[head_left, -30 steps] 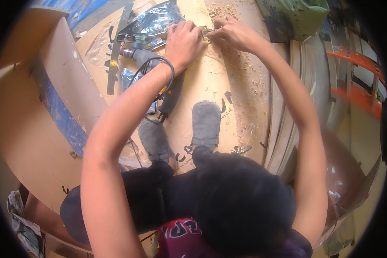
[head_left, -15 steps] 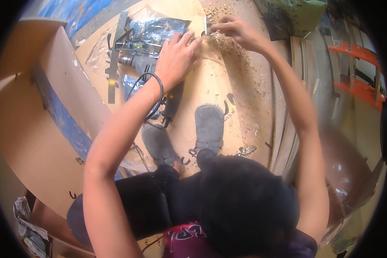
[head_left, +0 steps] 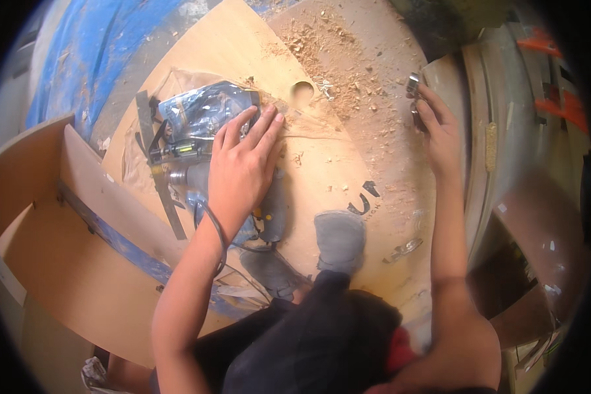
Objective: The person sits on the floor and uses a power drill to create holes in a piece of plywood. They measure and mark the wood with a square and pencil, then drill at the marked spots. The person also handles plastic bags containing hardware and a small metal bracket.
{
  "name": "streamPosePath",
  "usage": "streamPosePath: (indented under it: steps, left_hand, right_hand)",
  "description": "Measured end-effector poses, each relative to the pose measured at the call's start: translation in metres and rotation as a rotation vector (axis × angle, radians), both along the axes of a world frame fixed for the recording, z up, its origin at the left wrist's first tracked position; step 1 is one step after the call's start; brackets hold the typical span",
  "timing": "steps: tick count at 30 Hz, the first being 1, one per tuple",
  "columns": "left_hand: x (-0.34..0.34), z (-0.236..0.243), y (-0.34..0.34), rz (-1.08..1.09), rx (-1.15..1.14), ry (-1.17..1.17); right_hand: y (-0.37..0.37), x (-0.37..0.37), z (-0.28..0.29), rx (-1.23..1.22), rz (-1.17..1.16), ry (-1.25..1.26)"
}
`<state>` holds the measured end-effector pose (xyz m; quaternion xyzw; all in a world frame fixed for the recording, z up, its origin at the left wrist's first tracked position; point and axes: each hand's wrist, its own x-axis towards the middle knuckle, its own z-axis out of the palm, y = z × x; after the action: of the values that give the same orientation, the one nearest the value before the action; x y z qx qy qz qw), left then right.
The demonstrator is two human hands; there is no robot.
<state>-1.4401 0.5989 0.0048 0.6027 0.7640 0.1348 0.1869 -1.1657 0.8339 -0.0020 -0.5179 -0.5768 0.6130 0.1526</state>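
Observation:
My left hand (head_left: 248,154) lies on the light wooden board (head_left: 322,167) with its fingers stretched out, holding nothing. Beyond its fingertips a round hole (head_left: 302,95) shows in the board, with wood shavings around it. Out to the right, my right hand (head_left: 437,128) grips a small shiny metal cabinet hinge (head_left: 412,83) between thumb and fingers, raised beside the board. Partly under my left hand and forearm lies a power drill (head_left: 200,176). Near it are a plastic bag (head_left: 200,108) and a long metal ruler (head_left: 159,174).
Wood shavings (head_left: 331,49) cover the brownish panel at the far side. A curved wooden cabinet piece (head_left: 79,262) stands at the left, and a blue sheet (head_left: 98,59) lies behind it. Stacked boards (head_left: 489,118) line the right. My shoe (head_left: 340,238) rests on the board.
My right hand has moved away from the hole to the right, carrying the hinge, and the hole now shows uncovered. My left hand stays on the board; the view has shifted.

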Motion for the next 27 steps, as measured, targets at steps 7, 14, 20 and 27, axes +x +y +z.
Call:
streamPosePath:
  steps: [7,14,20,27]
  left_hand:
    - [0.000,-0.002,0.004,0.042,-0.060,-0.025]
    - [-0.002,-0.002,0.002,0.031,-0.050,-0.016]
    - [-0.001,0.002,0.001,0.035,-0.050,-0.023]
    - [-0.002,0.002,0.002,0.035,-0.076,-0.031]
  right_hand:
    - [-0.015,-0.001,-0.012,-0.071,-0.105,-0.071]
    - [-0.008,-0.002,-0.009,0.005,-0.011,-0.145]
    - [-0.013,-0.017,-0.007,0.075,-0.052,-0.095]
    - [-0.027,-0.030,-0.009,-0.015,-0.159,0.027]
